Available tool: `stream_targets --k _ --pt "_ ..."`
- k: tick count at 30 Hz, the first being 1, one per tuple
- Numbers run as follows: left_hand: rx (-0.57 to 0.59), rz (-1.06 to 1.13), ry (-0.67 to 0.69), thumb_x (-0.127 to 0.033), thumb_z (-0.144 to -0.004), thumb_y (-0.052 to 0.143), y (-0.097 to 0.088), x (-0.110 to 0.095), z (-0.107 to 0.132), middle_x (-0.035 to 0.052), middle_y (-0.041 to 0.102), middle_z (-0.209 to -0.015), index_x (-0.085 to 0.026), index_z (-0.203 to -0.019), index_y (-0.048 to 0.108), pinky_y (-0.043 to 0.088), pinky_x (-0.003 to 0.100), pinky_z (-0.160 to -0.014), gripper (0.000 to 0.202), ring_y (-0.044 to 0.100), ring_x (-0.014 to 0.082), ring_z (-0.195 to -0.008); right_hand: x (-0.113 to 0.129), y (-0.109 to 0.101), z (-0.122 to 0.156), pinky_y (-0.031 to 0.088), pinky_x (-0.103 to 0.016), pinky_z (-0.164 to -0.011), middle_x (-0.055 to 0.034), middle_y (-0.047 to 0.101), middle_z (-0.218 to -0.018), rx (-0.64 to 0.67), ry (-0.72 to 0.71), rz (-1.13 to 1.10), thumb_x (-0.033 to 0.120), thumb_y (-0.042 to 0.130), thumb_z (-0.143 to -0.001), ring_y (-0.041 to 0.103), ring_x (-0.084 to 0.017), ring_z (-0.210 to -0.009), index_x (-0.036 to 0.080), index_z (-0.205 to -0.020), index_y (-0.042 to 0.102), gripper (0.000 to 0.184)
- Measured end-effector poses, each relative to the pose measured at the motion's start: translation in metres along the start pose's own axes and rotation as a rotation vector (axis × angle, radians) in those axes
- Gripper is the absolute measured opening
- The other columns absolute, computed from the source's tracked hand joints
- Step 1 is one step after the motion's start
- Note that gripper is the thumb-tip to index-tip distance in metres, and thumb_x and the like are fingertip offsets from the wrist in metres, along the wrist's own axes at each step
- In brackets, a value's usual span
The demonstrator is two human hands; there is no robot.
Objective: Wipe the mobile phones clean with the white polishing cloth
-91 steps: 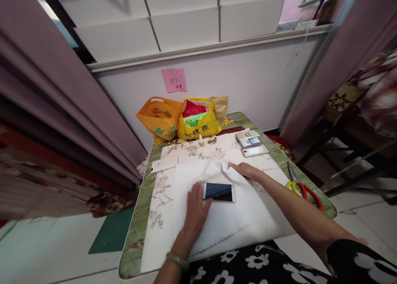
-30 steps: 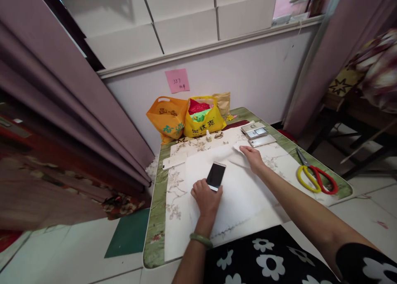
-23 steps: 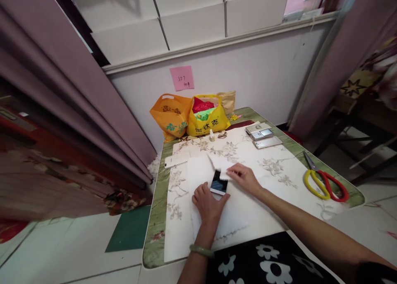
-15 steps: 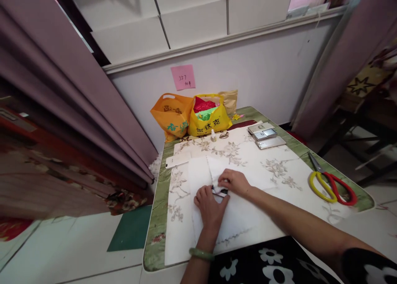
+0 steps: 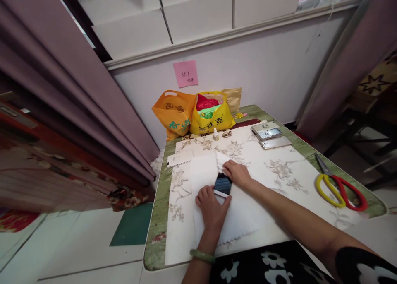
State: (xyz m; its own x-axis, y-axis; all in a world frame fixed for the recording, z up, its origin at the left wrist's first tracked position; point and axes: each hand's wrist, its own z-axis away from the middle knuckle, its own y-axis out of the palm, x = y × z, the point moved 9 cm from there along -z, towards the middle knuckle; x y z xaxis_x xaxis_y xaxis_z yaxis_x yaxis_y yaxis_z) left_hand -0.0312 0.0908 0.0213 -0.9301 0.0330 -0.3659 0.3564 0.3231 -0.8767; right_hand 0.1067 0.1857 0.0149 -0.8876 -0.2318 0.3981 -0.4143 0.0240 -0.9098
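Observation:
A smartphone (image 5: 223, 185) with a dark screen and a white lower edge lies face up on a white cloth (image 5: 238, 217) with zigzag-cut edges. My left hand (image 5: 211, 203), a green bangle at its wrist, grips the phone's lower end between thumb and fingers. At the far end of the phone, my right hand (image 5: 237, 173) pinches a bunched part of the cloth. The phone's top end is partly covered by cloth and fingers.
A white phone (image 5: 180, 160) lies to the left, and a keypad phone (image 5: 269, 133) rests among other phones at back right. Scissors (image 5: 339, 191) with yellow and red handles lie at right. An orange bag (image 5: 173, 114), a yellow bag (image 5: 214, 120) and a small bottle (image 5: 216, 135) stand behind.
My right hand has moved up and slightly right with the cloth, baring most of the phone's screen. My left hand stays at its lower end. The view has shifted slightly.

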Motion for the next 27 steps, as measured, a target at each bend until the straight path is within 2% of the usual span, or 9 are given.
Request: stream_targets --k 2,3,6,8,14,15,19,20,27 --pt "0.002 0.008 0.0 -0.046 -0.068 0.071 0.001 0.001 0.0 0.0063 0.055 -0.105 -0.019 -0.104 0.05 0.03 0.048 -0.098 0.049 0.046 0.0284 -0.108 -0.006 -0.003 -0.002 0.039 -0.026 -0.065 -0.0064 0.065 -0.102 -0.034 0.079 0.003 0.035 0.046 -0.095 0.062 -0.017 -0.084 0.023 -0.101 0.064 0.022" --pt "0.002 0.009 -0.002 -0.045 -0.069 0.07 0.001 0.001 0.0 0.0066 0.055 -0.105 -0.019 -0.104 0.05 0.03 0.047 -0.097 0.048 0.047 0.0285 -0.108 -0.001 0.0 0.001 0.04 -0.026 -0.066 -0.0058 0.065 -0.1 -0.02 0.04 -0.027 0.035 0.048 -0.095 0.062 -0.017 -0.083 0.023 -0.1 0.064 0.021" --pt "-0.005 -0.006 -0.016 -0.042 -0.072 0.067 0.003 0.004 0.0 0.0075 0.056 -0.102 -0.019 -0.102 0.051 0.032 0.047 -0.095 0.041 0.047 0.0287 -0.106 0.029 0.016 0.023 0.041 -0.023 -0.069 -0.0011 0.065 -0.095 0.102 -0.255 -0.17 0.036 0.053 -0.092 0.062 -0.014 -0.081 0.026 -0.097 0.065 0.017" --pt "-0.003 -0.009 -0.019 -0.042 -0.073 0.067 0.004 0.005 0.0 0.0072 0.056 -0.101 -0.019 -0.102 0.051 0.031 0.047 -0.095 0.04 0.048 0.0287 -0.105 0.035 0.019 0.028 0.04 -0.023 -0.068 -0.0004 0.065 -0.096 0.133 -0.336 -0.187 0.038 0.052 -0.093 0.062 -0.013 -0.082 0.027 -0.099 0.065 0.018" --pt "0.005 0.015 -0.014 -0.046 -0.068 0.071 0.002 0.002 -0.001 0.006 0.055 -0.104 -0.02 -0.103 0.049 0.03 0.048 -0.098 0.049 0.047 0.0289 -0.108 -0.011 -0.003 -0.005 0.038 -0.026 -0.063 -0.0069 0.064 -0.103 -0.037 0.145 0.055 0.036 0.044 -0.096 0.063 -0.018 -0.082 0.023 -0.102 0.062 0.023" --pt "0.003 0.016 -0.013 -0.045 -0.068 0.071 0.002 0.002 -0.001 0.006 0.055 -0.104 -0.02 -0.103 0.049 0.03 0.048 -0.098 0.048 0.048 0.0286 -0.107 -0.007 -0.002 -0.003 0.038 -0.026 -0.063 -0.0068 0.064 -0.102 -0.031 0.13 0.047 0.035 0.044 -0.096 0.062 -0.018 -0.081 0.023 -0.101 0.062 0.022" --pt "-0.002 -0.018 -0.019 -0.041 -0.071 0.068 0.004 0.003 -0.001 0.0077 0.057 -0.101 -0.019 -0.098 0.051 0.031 0.047 -0.096 0.039 0.048 0.0286 -0.105 0.038 0.021 0.021 0.038 -0.024 -0.065 -0.0012 0.064 -0.095 0.113 -0.265 -0.078 0.037 0.048 -0.095 0.061 -0.014 -0.078 0.027 -0.096 0.063 0.018" --pt "-0.002 -0.022 -0.015 -0.042 -0.072 0.068 0.004 0.003 -0.001 0.0081 0.057 -0.102 -0.019 -0.098 0.052 0.032 0.047 -0.096 0.039 0.048 0.0289 -0.105 0.041 0.023 0.024 0.037 -0.023 -0.065 -0.0007 0.065 -0.095 0.122 -0.303 -0.096 0.038 0.048 -0.095 0.061 -0.014 -0.079 0.028 -0.097 0.063 0.019" --pt "-0.053 -0.05 0.053 -0.049 -0.077 0.066 -0.002 0.0 0.002 0.0113 0.058 -0.111 -0.016 -0.112 0.055 0.03 0.048 -0.099 0.049 0.047 0.0296 -0.111 -0.037 -0.008 -0.029 0.039 -0.026 -0.065 -0.0052 0.067 -0.094 -0.144 0.178 -0.21 0.035 0.055 -0.088 0.061 -0.018 -0.077 0.023 -0.09 0.067 0.017"
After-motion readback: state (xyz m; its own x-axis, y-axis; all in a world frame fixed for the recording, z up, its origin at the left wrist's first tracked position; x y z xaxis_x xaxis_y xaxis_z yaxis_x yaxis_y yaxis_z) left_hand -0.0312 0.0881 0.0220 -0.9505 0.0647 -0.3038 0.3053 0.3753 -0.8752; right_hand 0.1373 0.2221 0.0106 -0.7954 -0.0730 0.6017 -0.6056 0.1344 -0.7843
